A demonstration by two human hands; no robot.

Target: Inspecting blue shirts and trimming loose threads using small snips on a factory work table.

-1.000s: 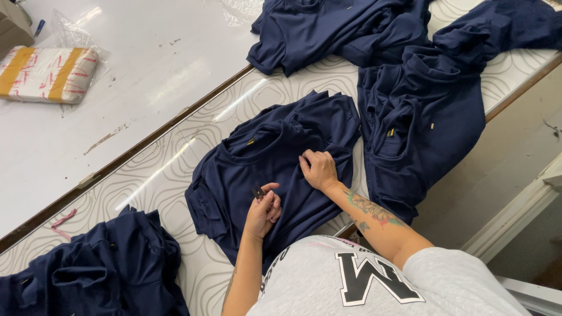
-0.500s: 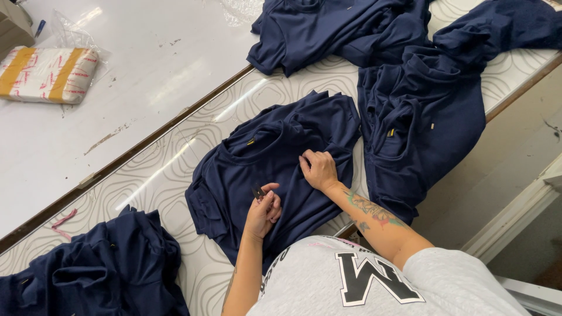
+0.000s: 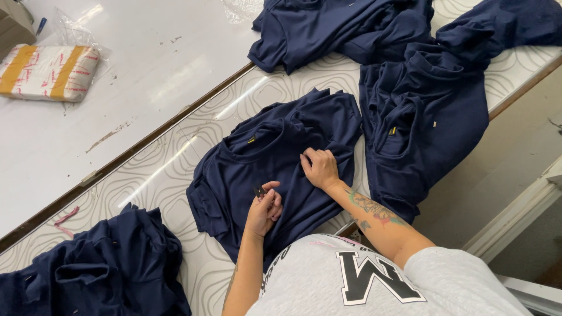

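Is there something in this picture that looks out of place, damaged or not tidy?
Nothing looks damaged or spilled. The navy shirt under both hands lies rumpled, bunched where the right hand presses it; the left hand pinches a small dark object. The other navy shirts lie in loose heaps, one hanging over the table edge.

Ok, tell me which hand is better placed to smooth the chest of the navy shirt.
Probably the right hand: it rests flat on the navy shirt, whereas the left hand pinches a small dark object.

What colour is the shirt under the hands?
Dark navy blue; the shirt lies on a table with a pale wavy-line pattern, clearest in the head view.
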